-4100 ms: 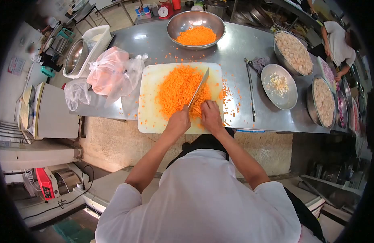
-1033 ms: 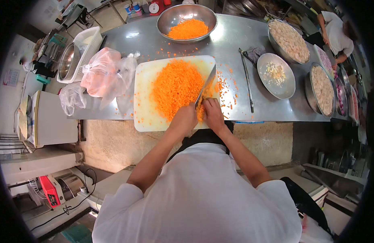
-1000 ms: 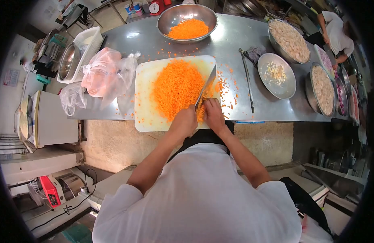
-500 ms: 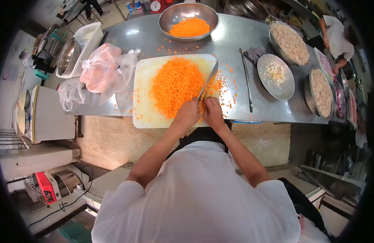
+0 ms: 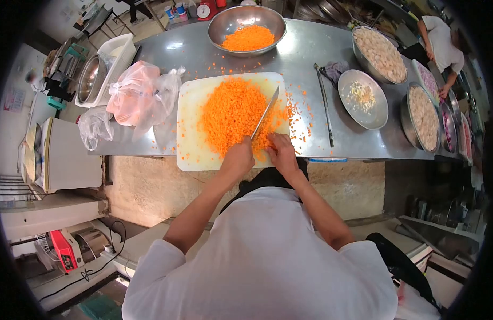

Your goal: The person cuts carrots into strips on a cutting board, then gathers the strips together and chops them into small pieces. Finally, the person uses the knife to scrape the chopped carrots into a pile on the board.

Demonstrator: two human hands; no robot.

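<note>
My left hand (image 5: 238,158) is wrapped round the handle of a kitchen knife (image 5: 267,113), its blade slanting up and right across the chopping. Beside it, my right hand (image 5: 283,153) rests near the front right of the white cutting board (image 5: 189,156), its fingers bent and pressed onto carrot pieces (image 5: 267,143), partly hidden under the fingertips. A large heap of finely chopped carrot (image 5: 230,114) covers the middle of the board, left of the blade. Loose orange bits lie along the board's right edge and on the steel table (image 5: 196,45).
A steel bowl (image 5: 217,26) of chopped carrot stands behind the board. Plastic bags (image 5: 134,96) and a white basket (image 5: 118,69) sit left. Rightward are a dark rod (image 5: 325,106), a bowl of chopped garlic-like bits (image 5: 372,120) and filled bowls (image 5: 409,125). Another person (image 5: 441,42) works far right.
The knife has shifted left, away from my right hand, over the right side of the heap. My left hand moved slightly left and down with it; my right hand stays almost in place.
</note>
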